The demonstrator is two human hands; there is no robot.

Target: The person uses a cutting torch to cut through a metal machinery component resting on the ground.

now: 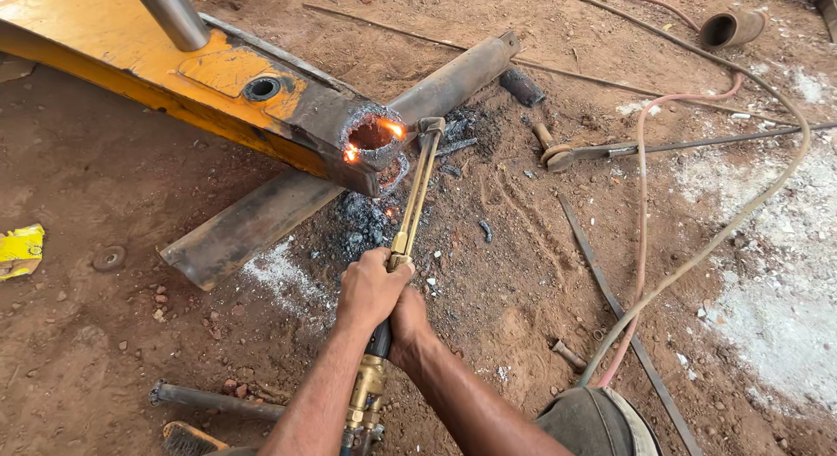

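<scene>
Both my hands grip a brass cutting torch (pixel 410 214). My left hand (pixel 370 286) wraps the upper part of the handle; my right hand (pixel 408 321) holds just below it. The torch head (pixel 430 125) points at a round steel bushing (pixel 373 142) at the end of a yellow machine arm (pixel 148 59). The bushing's rim glows orange at two spots. The arm rests across a rusty steel bar (pixel 288 199) on the dirt.
Black slag (pixel 357 225) lies under the bushing. A hammer (pixel 558 153) and thin rods lie to the right. Red and grey hoses (pixel 671 273) curve across the ground. A pipe piece (pixel 731 27) sits far right, and a pipe (pixel 214 399) and brush lie near me.
</scene>
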